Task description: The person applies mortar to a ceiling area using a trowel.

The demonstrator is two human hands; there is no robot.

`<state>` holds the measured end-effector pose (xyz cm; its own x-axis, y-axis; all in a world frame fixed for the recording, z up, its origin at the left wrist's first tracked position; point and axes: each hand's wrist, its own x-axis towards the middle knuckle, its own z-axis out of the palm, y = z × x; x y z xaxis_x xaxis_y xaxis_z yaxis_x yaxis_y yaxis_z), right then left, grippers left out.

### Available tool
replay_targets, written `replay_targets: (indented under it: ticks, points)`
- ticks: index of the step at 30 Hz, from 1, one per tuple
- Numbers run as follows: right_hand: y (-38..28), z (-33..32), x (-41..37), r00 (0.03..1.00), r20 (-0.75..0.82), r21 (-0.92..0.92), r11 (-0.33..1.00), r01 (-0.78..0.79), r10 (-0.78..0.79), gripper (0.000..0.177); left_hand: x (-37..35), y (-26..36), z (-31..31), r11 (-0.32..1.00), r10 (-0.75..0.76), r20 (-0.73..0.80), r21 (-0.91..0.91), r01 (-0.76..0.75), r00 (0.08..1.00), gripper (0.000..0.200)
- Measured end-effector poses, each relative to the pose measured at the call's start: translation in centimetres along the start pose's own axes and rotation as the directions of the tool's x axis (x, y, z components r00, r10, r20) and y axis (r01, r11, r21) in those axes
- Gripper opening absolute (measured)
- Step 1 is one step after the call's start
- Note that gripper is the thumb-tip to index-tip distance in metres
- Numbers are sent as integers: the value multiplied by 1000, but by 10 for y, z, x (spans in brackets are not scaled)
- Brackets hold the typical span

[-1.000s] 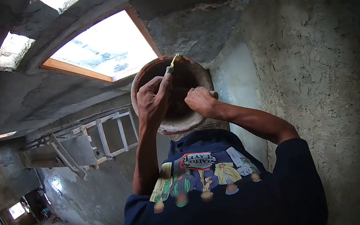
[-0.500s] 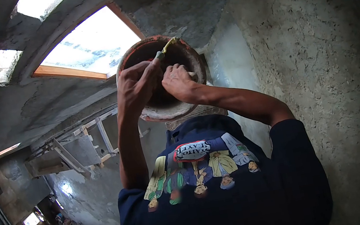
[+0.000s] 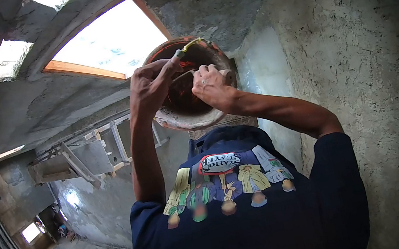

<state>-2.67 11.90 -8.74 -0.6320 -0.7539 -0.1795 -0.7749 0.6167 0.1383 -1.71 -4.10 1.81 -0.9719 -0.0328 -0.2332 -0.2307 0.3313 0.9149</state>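
Note:
Before my chest is a round bucket, reddish-orange inside and crusted with grey along its rim. Over its left side, my left hand is closed around a slim handle-like piece, grey-green and then yellow, whose far end overlaps the far rim. My right hand is closed on a trowel with a pale round handle. The end of that handle sticks out to the right of my fist, and a thin straight edge extends left over the bucket's mouth. The fingers hide most of the trowel.
A rough plastered wall rises on the right. A wood-framed window opening lies beyond the bucket at upper left. Wooden scaffolding stands lower down at left, and a block ledge shows under the bucket.
The whole view has shifted, so the bucket and both hands appear farther right. My right hand has turned slightly, showing more of the trowel handle. More of the bucket's orange inside shows.

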Motion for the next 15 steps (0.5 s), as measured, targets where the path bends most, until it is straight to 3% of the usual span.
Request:
replay_targets:
  ticks: [4, 5, 7, 9, 11, 13, 15]
  points:
    - [-15, 4, 1, 997, -20, -130, 989, 71, -74, 21, 2, 4, 11, 999, 37, 21, -17, -37, 999, 34]
    - [-16, 4, -4, 997, -19, -131, 989, 73, -76, 21, 3, 4, 12, 998, 57, -2, 2, -57, 998, 34]
    - [-12, 5, -15, 959, 65, -102, 954, 282, -277, 20, 7, -2, 9, 999, 36, -36, 2, -36, 999, 34]
    - [-4, 3, -22, 950, 99, -30, 954, 299, -295, 19, 8, -9, 5, 1000, 7, -40, -8, -7, 999, 35]
    - [10, -17, -25, 990, 134, 59, 997, 44, -51, 18, 3, -9, 6, 1000, -2, -27, -30, 1, 1000, 34]
    - [18, 1, -10, 982, 140, 5, 992, 129, -129, 18, -2, -5, 8, 999, -10, -11, -54, 9, 1000, 34]
    - [20, 6, -1, 1000, 0, -29, 1000, -6, 6, 18, -6, 3, 11, 998, 55, 51, 3, -55, 997, 34]
